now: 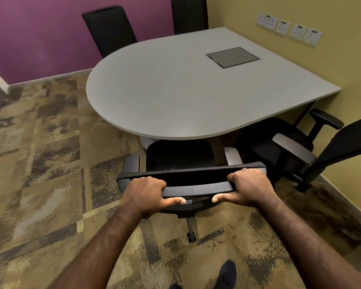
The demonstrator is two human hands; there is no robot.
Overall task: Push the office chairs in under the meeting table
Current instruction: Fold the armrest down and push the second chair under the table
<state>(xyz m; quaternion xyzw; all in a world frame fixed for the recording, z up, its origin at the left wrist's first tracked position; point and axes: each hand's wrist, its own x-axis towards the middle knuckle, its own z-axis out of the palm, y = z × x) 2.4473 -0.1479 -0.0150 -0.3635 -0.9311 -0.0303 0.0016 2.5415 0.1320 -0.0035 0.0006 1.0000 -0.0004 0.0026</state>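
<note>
Meeting table (pixel 186 90): grey, rounded near edge. Office chair (pixel 180 155): seat front just under that edge, backrest toward you. Left hand (pixel 146 192), right hand (pixel 249 187): both clamped on the backrest top; push evenly, straight, armrests clearing the tabletop.

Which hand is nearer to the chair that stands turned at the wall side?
Right. The right hand grips the held chair's backrest at the end toward the turned chair. The left hand grips the opposite end, farther away.
</note>
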